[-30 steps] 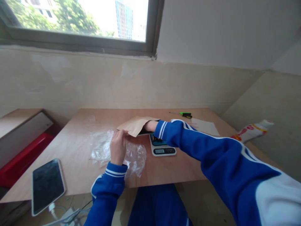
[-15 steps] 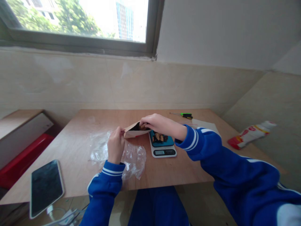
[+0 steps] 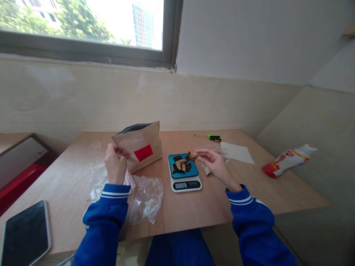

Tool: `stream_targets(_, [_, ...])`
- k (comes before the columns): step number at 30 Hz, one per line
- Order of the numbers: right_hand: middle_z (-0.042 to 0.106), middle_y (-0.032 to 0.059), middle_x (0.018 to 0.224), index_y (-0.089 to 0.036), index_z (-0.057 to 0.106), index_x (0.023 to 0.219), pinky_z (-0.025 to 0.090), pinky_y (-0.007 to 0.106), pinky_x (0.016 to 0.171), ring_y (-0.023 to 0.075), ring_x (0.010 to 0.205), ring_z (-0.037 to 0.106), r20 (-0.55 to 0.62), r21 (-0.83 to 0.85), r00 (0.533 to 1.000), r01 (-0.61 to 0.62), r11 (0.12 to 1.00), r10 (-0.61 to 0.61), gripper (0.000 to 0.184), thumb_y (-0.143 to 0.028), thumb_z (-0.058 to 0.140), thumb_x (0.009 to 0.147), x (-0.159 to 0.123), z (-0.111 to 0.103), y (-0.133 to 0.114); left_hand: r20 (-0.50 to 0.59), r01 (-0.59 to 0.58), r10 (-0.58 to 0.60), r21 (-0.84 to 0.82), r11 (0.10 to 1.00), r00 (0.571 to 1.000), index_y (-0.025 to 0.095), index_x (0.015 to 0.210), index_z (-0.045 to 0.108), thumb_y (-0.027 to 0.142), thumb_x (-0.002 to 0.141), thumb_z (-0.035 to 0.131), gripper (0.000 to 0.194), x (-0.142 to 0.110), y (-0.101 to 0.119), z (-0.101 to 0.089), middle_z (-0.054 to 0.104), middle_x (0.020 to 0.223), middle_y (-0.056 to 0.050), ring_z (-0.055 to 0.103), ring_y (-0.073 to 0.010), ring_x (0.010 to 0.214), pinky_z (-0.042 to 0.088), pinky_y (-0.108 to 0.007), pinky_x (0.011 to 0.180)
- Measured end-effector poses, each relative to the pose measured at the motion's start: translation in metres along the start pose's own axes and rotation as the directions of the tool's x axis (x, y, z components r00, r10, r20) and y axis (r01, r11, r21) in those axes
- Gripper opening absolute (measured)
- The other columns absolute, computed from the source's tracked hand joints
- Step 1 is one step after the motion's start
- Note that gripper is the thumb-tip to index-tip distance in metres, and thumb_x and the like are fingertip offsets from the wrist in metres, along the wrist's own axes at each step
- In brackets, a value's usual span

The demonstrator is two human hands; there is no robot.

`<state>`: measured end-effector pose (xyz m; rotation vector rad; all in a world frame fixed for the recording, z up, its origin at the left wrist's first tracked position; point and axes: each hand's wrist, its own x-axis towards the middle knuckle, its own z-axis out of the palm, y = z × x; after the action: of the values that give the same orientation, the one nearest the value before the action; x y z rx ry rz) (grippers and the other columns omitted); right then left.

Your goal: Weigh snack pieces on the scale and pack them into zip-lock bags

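Observation:
My left hand (image 3: 115, 162) is closed on the left edge of a brown paper pouch (image 3: 129, 147), which has a red label and a gaping dark mouth. Between the fingertips of my right hand (image 3: 215, 164) is a brown dried piece (image 3: 192, 156), dark at one end, its exact kind unclear. It is held at the right side of a kitchen scale (image 3: 186, 185) with a blue platform. On that platform lie several similar brown and black dried pieces (image 3: 181, 165). The scale's small display is lit, but its digits are too small to read.
Clear plastic bags (image 3: 146, 197) lie before the pouch. Behind the scale are a green-and-black screwdriver (image 3: 215, 137) and white paper (image 3: 240, 153). A red-and-white bottle (image 3: 288, 161) is at the right, a tablet (image 3: 26, 234) at the left edge.
My right hand has come out of the pouch with a dried piece and moved right, beside the scale. The pouch now stands more upright, further left, with its red label showing.

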<state>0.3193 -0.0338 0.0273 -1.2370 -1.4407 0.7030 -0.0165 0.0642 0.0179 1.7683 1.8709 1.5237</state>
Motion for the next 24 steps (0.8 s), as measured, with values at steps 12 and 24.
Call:
stream_targets(12, [0.069, 0.0078, 0.095, -0.019, 0.066, 0.091, 0.051, 0.04, 0.085, 0.0221, 0.091, 0.064, -0.048, -0.265, 0.998, -0.057, 0.963, 0.046, 0.02, -0.035, 0.061, 0.08, -0.036, 0.005, 0.08, -0.054, 0.022, -0.019, 0.055, 0.998, 0.998, 0.016, 0.085, 0.044, 0.02, 0.083, 0.046, 0.005, 0.005, -0.008, 0.0, 0.05, 0.081, -0.005, 0.055, -0.0213, 0.079, 0.048, -0.04, 0.076])
stream_targets(24, [0.063, 0.0096, 0.109, -0.021, 0.062, 0.103, 0.046, 0.04, 0.089, 0.0237, 0.105, 0.056, -0.209, -0.393, 0.974, -0.001, 0.92, -0.088, 0.023, -0.033, 0.05, 0.088, -0.071, -0.006, 0.041, 0.145, 0.108, -0.106, -0.003, 0.994, 0.984, 0.016, 0.096, 0.05, 0.039, 0.083, 0.049, 0.026, -0.088, 0.015, -0.035, 0.056, 0.086, -0.005, 0.057, -0.0171, 0.067, 0.052, -0.035, 0.064])
